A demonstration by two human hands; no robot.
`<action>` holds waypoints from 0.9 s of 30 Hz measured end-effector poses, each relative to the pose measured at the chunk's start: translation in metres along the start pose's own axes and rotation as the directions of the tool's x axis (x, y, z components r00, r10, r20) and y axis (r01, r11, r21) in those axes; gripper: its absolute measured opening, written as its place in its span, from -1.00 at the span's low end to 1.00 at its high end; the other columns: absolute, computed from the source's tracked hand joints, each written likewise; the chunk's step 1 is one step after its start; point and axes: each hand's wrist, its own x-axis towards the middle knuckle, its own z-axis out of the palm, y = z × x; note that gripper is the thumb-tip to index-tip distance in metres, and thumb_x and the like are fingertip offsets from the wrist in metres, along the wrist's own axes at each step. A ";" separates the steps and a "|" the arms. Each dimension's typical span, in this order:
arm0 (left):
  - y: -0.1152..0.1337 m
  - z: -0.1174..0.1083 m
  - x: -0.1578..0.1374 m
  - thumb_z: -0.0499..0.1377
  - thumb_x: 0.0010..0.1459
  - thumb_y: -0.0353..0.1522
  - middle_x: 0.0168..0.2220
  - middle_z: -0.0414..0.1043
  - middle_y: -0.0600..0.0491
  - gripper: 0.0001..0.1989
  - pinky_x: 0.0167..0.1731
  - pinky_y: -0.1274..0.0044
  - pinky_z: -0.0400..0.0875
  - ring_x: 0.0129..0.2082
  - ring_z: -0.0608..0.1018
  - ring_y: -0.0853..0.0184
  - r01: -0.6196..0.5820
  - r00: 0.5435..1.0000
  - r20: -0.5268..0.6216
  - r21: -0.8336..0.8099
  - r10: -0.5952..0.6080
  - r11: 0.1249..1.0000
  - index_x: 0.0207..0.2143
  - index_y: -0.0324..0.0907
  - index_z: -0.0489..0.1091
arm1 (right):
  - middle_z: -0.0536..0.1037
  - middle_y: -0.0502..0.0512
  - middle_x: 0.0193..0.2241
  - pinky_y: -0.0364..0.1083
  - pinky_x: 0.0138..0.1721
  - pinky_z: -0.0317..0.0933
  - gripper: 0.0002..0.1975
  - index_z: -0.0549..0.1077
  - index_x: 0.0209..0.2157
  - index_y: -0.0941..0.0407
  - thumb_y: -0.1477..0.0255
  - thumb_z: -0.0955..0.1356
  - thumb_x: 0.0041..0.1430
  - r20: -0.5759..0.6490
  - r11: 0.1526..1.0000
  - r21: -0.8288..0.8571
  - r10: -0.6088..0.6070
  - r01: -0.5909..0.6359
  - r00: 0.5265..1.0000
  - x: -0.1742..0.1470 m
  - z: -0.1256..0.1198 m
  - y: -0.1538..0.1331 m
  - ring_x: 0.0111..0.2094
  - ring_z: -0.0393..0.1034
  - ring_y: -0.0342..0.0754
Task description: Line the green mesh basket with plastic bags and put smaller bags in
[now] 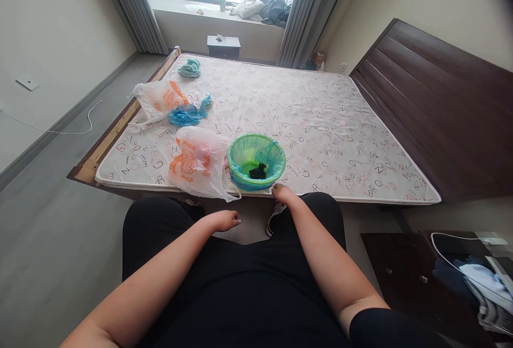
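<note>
A green plastic basket point(256, 138), lined with a thin bluish plastic bag point(241, 181), stands at the near edge of the mattress. Inside lies a small black crumpled bag point(257, 171). My right hand point(284, 194) is at the basket's lower right side, its fingers curled in beside the liner; what they hold, if anything, is hidden. Lower and to the left, my left hand point(226, 221) hovers above my lap with nothing in it, thumb and fingers slightly apart. A white plastic bag with orange print point(196, 163) sits just left of the basket.
Farther back on the patterned mattress point(320, 139) lie a blue plastic bag point(185, 115), another printed white bag point(160, 99) and a green cloth point(189, 68). A dark headboard point(433, 107) rises at right. A dark cabinet point(395, 262) stands at lower right.
</note>
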 end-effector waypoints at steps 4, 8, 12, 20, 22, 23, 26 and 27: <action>-0.001 0.001 0.001 0.09 0.31 -0.14 -0.13 0.59 -0.17 -0.63 -0.17 0.43 0.34 -0.11 0.59 0.05 -0.001 1.000 -0.006 -0.032 0.001 0.999 -0.05 -0.19 0.51 | 0.45 0.07 -0.52 -0.02 -0.32 0.31 -0.92 0.38 -0.41 0.11 0.52 0.36 0.16 -0.030 0.968 0.209 0.152 -0.142 0.988 0.004 -0.014 0.000 -0.46 0.40 -0.02; -0.002 0.001 0.002 0.12 0.29 -0.14 -0.11 0.59 -0.15 -0.64 -0.18 0.43 0.35 -0.11 0.59 0.06 0.001 1.000 -0.002 -0.042 -0.001 0.999 -0.05 -0.17 0.51 | 0.51 0.11 -0.34 -0.04 -0.31 0.36 -0.86 0.38 -0.26 0.09 0.33 0.26 0.30 0.002 0.843 0.508 0.205 -0.178 0.979 0.004 -0.012 -0.007 -0.38 0.44 -0.05; -0.002 0.001 0.003 0.08 0.31 -0.12 -0.08 0.58 -0.17 -0.60 -0.17 0.42 0.35 -0.09 0.59 0.05 0.005 1.000 0.019 -0.017 -0.005 1.000 -0.01 -0.18 0.50 | 0.47 0.07 -0.30 -0.02 -0.26 0.41 -0.84 0.30 -0.22 0.06 0.29 0.20 0.37 0.072 0.653 0.720 0.268 -0.236 0.961 0.004 -0.006 -0.011 -0.32 0.46 -0.06; 0.001 -0.001 0.000 0.04 0.34 -0.12 -0.04 0.57 -0.16 -0.58 -0.13 0.41 0.36 -0.04 0.58 0.05 0.006 0.999 0.038 0.034 -0.007 0.999 0.05 -0.18 0.46 | 0.42 0.02 -0.35 -0.06 -0.24 0.40 -0.94 0.25 -0.25 0.05 0.39 0.20 0.34 0.214 0.428 0.845 0.280 -0.321 0.936 0.001 0.002 -0.015 -0.32 0.45 -0.08; 0.001 -0.001 0.001 0.03 0.35 -0.12 -0.03 0.57 -0.17 -0.57 -0.12 0.40 0.37 -0.04 0.58 0.05 0.005 0.999 0.040 0.037 -0.007 0.999 0.05 -0.18 0.46 | 0.43 0.02 -0.34 -0.07 -0.24 0.39 -0.94 0.27 -0.24 0.05 0.39 0.21 0.33 0.214 0.417 0.851 0.277 -0.318 0.937 0.001 0.003 -0.016 -0.31 0.44 -0.08; 0.001 -0.001 0.001 0.03 0.34 -0.12 -0.03 0.57 -0.17 -0.57 -0.12 0.40 0.37 -0.04 0.58 0.05 0.004 0.999 0.040 0.036 -0.005 0.999 0.05 -0.18 0.46 | 0.43 0.02 -0.34 -0.07 -0.24 0.39 -0.95 0.28 -0.24 0.05 0.40 0.22 0.32 0.214 0.416 0.852 0.276 -0.317 0.937 0.001 0.003 -0.016 -0.31 0.44 -0.08; -0.001 0.000 0.003 0.06 0.32 -0.11 -0.04 0.57 -0.16 -0.58 -0.11 0.40 0.37 -0.04 0.58 0.05 0.002 1.000 0.027 0.015 -0.003 1.000 0.02 -0.17 0.47 | 0.43 0.02 -0.35 -0.08 -0.23 0.38 -0.95 0.31 -0.25 0.05 0.43 0.23 0.28 0.209 0.423 0.852 0.267 -0.309 0.941 0.001 0.004 -0.015 -0.31 0.43 -0.08; -0.002 0.001 0.003 0.07 0.31 -0.11 -0.06 0.58 -0.16 -0.59 -0.12 0.40 0.37 -0.05 0.58 0.05 0.002 1.000 0.017 0.000 -0.002 1.000 0.00 -0.17 0.48 | 0.43 0.01 -0.35 -0.08 -0.23 0.38 -0.95 0.32 -0.25 0.05 0.44 0.24 0.27 0.204 0.428 0.851 0.262 -0.304 0.943 0.001 0.004 -0.015 -0.32 0.43 -0.09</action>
